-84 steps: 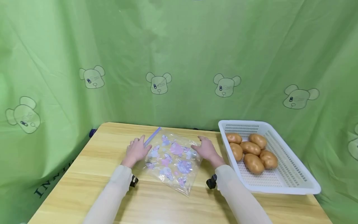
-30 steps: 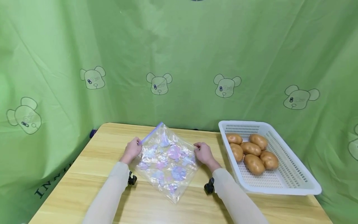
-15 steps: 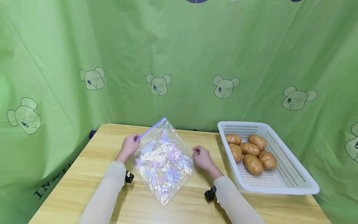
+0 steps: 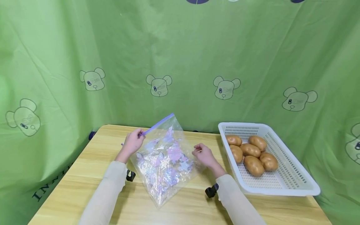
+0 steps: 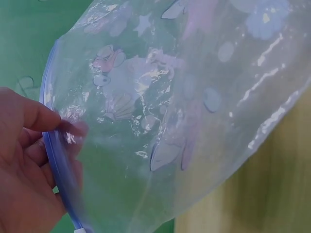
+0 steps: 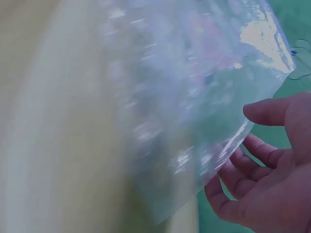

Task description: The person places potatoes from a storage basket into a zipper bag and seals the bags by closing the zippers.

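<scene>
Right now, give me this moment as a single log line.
left hand: pinches zip edge of bag | right hand: beside bag, fingers loosely curled, holds nothing | bag: tilted up off table | potatoes: in basket

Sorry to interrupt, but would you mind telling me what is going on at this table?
A person is lifting a clear printed zip bag off the wooden table. The left hand pinches the bag's purple zip strip; the right hand is at the bag's other edge, fingers loosely curled. A white basket on the right holds five potatoes.
</scene>
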`<state>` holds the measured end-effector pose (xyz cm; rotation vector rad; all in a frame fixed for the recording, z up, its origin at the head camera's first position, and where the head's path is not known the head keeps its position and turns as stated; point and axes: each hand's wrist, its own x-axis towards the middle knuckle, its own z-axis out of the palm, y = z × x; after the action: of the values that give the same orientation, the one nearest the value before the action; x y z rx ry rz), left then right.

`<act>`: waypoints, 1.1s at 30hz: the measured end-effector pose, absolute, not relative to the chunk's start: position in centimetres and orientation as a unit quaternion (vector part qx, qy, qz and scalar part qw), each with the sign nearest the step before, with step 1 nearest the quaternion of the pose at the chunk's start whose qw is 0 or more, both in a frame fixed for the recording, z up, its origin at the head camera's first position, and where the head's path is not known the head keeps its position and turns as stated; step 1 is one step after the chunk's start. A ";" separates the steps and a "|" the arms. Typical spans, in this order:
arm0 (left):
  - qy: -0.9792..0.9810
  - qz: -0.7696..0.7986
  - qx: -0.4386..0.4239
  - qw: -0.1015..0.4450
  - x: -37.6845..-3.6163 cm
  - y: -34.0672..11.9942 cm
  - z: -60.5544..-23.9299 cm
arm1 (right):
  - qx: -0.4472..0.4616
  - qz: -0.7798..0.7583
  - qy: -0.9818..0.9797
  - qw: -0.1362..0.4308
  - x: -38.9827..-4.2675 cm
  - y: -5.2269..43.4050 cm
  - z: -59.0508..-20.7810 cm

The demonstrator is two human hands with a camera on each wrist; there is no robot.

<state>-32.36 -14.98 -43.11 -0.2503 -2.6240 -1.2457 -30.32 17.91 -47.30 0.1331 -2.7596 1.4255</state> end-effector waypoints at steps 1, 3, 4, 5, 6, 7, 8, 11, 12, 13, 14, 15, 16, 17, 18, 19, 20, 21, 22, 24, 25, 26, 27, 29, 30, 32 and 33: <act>-0.894 -0.422 -0.092 0.114 -32.3 -14.8 -42.8 | 0.045 0.463 -0.885 0.021 -30.5 17.7 -46.8; -0.896 -0.416 -0.102 0.118 -32.1 -14.4 -42.2 | 0.049 0.475 -0.878 0.030 -30.9 17.3 -45.6; -0.895 -0.416 -0.106 0.118 -31.9 -14.2 -42.0 | 0.052 0.480 -0.875 0.034 -31.1 17.1 -45.0; -0.895 -0.417 -0.108 0.118 -31.8 -14.0 -41.7 | 0.057 0.485 -0.872 0.040 -31.2 16.9 -44.4; -0.894 -0.419 -0.110 0.117 -31.7 -13.8 -41.5 | 0.063 0.490 -0.868 0.046 -31.4 16.8 -43.8; -0.892 -0.422 -0.111 0.114 -31.5 -13.7 -41.4 | 0.069 0.496 -0.864 0.050 -31.5 16.6 -43.2; -0.892 -0.423 -0.113 0.113 -31.5 -13.5 -41.2 | 0.075 0.504 -0.859 0.052 -31.7 16.4 -42.6; -0.889 -0.429 -0.118 0.108 -31.3 -13.1 -40.9 | 0.092 0.526 -0.844 0.055 -32.2 16.1 -41.2; -0.888 -0.430 -0.121 0.107 -31.2 -13.0 -40.8 | 0.094 0.533 -0.839 0.053 -32.3 16.0 -40.9; -0.888 -0.430 -0.125 0.106 -31.1 -12.9 -40.8 | 0.096 0.540 -0.834 0.051 -32.5 15.9 -40.5; -0.888 -0.429 -0.130 0.106 -31.1 -12.8 -40.7 | 0.097 0.548 -0.830 0.049 -32.7 15.8 -40.2; -0.887 -0.429 -0.134 0.106 -31.0 -12.6 -40.6 | 0.097 0.557 -0.823 0.048 -32.9 15.8 -39.9; -0.887 -0.428 -0.138 0.107 -30.9 -12.5 -40.5 | 0.096 0.568 -0.816 0.046 -33.2 15.7 -39.7; -0.887 -0.426 -0.143 0.107 -30.9 -12.3 -40.4 | 0.098 0.580 -0.808 0.042 -33.4 15.7 -39.4; -0.887 -0.425 -0.148 0.107 -30.8 -12.2 -40.3 | 0.099 0.592 -0.799 0.040 -33.5 15.7 -39.2; -0.887 -0.421 -0.153 0.109 -30.7 -12.1 -40.1 | 0.102 0.601 -0.792 0.038 -33.7 15.7 -39.0; -0.888 -0.417 -0.157 0.111 -30.7 -11.9 -40.1 | 0.102 0.610 -0.785 0.037 -33.8 15.7 -38.8; -0.888 -0.416 -0.161 0.112 -30.6 -11.8 -39.9 | 0.102 0.617 -0.779 0.036 -33.9 15.6 -38.5; -0.888 -0.414 -0.165 0.111 -30.5 -11.6 -39.8 | 0.101 0.621 -0.776 0.036 -33.9 15.6 -38.4; -0.887 -0.413 -0.175 0.108 -30.3 -11.4 -39.6 | 0.100 0.630 -0.770 0.037 -34.0 15.7 -38.1; -0.888 -0.411 -0.179 0.108 -30.3 -11.3 -39.6 | 0.099 0.634 -0.766 0.037 -34.0 15.7 -38.1; -0.888 -0.408 -0.184 0.107 -30.3 -11.1 -39.5 | 0.098 0.639 -0.762 0.039 -34.0 15.7 -38.0; -0.887 -0.407 -0.188 0.107 -30.2 -11.0 -39.4 | 0.100 0.644 -0.758 0.039 -34.0 15.7 -37.9; -0.888 -0.400 -0.197 0.112 -30.2 -10.9 -39.5 | 0.106 0.655 -0.747 0.039 -34.0 15.7 -37.9; -0.888 -0.397 -0.201 0.116 -30.2 -10.8 -39.5 | 0.108 0.661 -0.741 0.039 -34.0 15.8 -37.9; -0.889 -0.390 -0.205 0.124 -30.2 -10.7 -39.6 | 0.113 0.672 -0.731 0.037 -33.8 15.8 -37.9; -0.888 -0.389 -0.208 0.126 -30.2 -10.7 -39.6 | 0.115 0.677 -0.726 0.035 -33.8 15.8 -38.0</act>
<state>-30.25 -10.72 -39.64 -0.6048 -2.5867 -1.1338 -33.78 15.82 -37.96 0.3537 -2.2304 2.0813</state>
